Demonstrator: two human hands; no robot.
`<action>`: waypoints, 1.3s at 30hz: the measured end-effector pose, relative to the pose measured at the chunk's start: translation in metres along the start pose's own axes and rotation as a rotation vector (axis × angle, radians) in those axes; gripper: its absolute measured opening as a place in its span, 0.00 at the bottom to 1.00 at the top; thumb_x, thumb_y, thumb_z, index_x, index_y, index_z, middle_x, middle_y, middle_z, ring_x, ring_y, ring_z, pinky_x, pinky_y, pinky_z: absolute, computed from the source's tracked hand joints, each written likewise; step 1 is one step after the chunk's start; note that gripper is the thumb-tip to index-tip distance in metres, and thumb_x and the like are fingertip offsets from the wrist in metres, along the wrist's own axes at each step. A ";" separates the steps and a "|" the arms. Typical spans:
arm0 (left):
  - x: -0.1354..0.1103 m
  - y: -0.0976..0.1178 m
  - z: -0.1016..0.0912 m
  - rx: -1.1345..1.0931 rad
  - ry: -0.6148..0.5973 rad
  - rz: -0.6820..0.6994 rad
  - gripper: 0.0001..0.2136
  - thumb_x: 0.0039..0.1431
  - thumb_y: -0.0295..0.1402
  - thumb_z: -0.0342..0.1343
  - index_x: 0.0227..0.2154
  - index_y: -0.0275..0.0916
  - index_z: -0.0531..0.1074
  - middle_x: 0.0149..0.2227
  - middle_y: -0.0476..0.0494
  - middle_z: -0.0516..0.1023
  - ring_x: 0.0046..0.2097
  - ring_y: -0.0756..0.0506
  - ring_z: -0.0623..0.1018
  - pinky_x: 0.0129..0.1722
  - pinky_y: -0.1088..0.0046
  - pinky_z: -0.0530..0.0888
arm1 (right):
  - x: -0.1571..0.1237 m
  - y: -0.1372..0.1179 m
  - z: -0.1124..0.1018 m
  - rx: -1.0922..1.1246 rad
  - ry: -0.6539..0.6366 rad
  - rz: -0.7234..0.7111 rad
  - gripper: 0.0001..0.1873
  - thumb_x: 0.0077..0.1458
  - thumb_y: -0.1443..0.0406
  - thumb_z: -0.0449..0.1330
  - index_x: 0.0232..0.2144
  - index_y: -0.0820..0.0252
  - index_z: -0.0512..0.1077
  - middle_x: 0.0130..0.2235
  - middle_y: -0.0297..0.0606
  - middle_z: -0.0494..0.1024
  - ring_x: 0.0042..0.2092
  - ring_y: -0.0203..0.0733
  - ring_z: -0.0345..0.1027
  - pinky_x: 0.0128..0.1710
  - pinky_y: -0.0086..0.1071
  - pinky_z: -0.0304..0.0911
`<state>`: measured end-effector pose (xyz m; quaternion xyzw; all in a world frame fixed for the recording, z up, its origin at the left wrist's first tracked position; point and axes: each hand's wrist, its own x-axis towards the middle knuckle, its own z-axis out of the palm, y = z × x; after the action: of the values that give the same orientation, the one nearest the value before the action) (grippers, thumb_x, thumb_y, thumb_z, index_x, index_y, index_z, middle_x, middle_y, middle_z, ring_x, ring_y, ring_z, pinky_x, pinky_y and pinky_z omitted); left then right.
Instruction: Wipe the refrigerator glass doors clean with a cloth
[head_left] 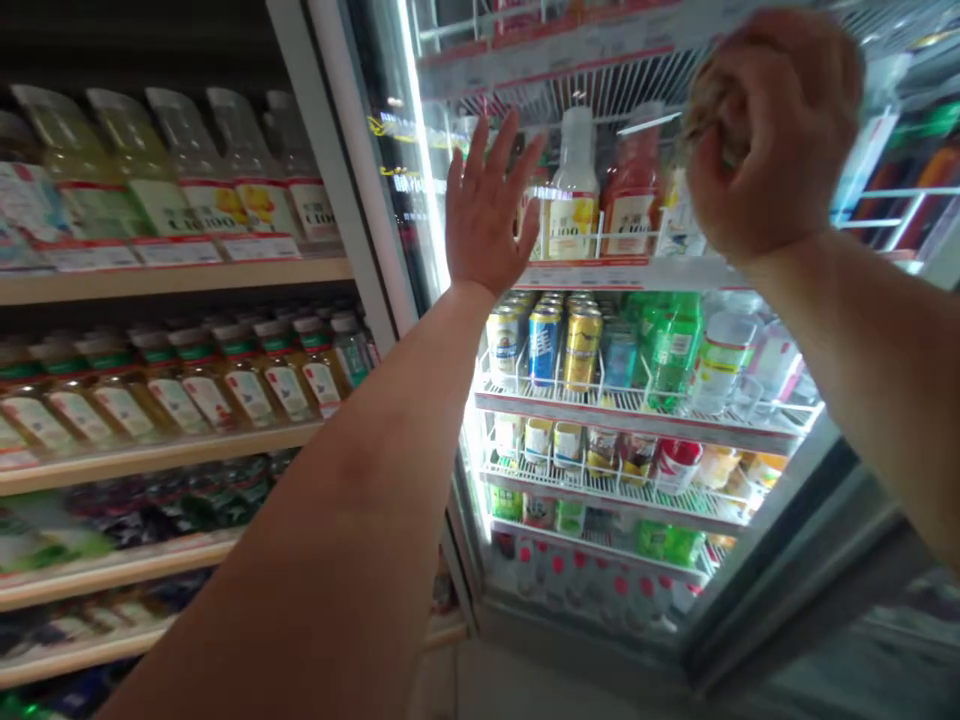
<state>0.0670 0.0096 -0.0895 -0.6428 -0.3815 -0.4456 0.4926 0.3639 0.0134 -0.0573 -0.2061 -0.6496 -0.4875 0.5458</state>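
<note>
Shop aisle: lit drinks cooler (pixel 637 420) with door swung wide, wooden shelving (pixel 172 275) of bottled tea alongside. Left hand (pixel 487 215) flat, fingers spread, empty, raised before door edge, likely bracing it. Right hand (pixel 772 130) curled around blurred brownish object (pixel 712 105) near top shelf; identity unclear. Juice bottles (pixel 600 190) behind wire rail, upright so labels face out.

L hand (pixel 486 215) open, raised by fridge (pixel 637 420) | R hand (pixel 772 130) gripping blurred item | bottles (pixel 574 190) on shelf

Single head-worn view, close, facing forward and slightly up into an open drinks fridge (pixel 637 420), tilted
</note>
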 end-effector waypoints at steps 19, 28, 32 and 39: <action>0.000 -0.009 0.011 0.002 0.008 0.006 0.27 0.72 0.38 0.41 0.72 0.48 0.59 0.76 0.61 0.48 0.76 0.54 0.35 0.78 0.58 0.42 | 0.003 -0.014 -0.007 0.004 -0.205 -0.185 0.14 0.68 0.61 0.55 0.53 0.46 0.74 0.60 0.33 0.79 0.64 0.50 0.66 0.66 0.51 0.62; 0.001 -0.008 0.010 -0.042 -0.011 -0.015 0.28 0.70 0.38 0.41 0.72 0.45 0.61 0.76 0.55 0.51 0.77 0.48 0.39 0.77 0.56 0.42 | 0.003 -0.011 -0.004 -0.006 -0.109 -0.178 0.19 0.60 0.71 0.56 0.53 0.62 0.75 0.58 0.45 0.78 0.62 0.54 0.68 0.66 0.46 0.65; 0.002 -0.011 0.013 -0.091 -0.039 -0.033 0.29 0.71 0.40 0.43 0.73 0.48 0.58 0.77 0.61 0.45 0.77 0.49 0.36 0.77 0.59 0.37 | 0.001 -0.010 0.000 0.000 -0.037 -0.161 0.18 0.69 0.67 0.51 0.55 0.62 0.74 0.60 0.46 0.77 0.64 0.54 0.66 0.67 0.46 0.63; 0.001 -0.018 0.022 -0.175 -0.037 -0.032 0.29 0.71 0.46 0.44 0.73 0.50 0.57 0.76 0.69 0.38 0.77 0.47 0.34 0.77 0.59 0.33 | 0.005 -0.011 -0.005 0.020 -0.159 -0.072 0.20 0.73 0.62 0.48 0.60 0.55 0.71 0.65 0.40 0.73 0.69 0.47 0.60 0.72 0.44 0.57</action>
<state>0.0548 0.0351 -0.0856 -0.6854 -0.3603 -0.4731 0.4202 0.3560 0.0027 -0.0582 -0.2154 -0.7026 -0.4823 0.4768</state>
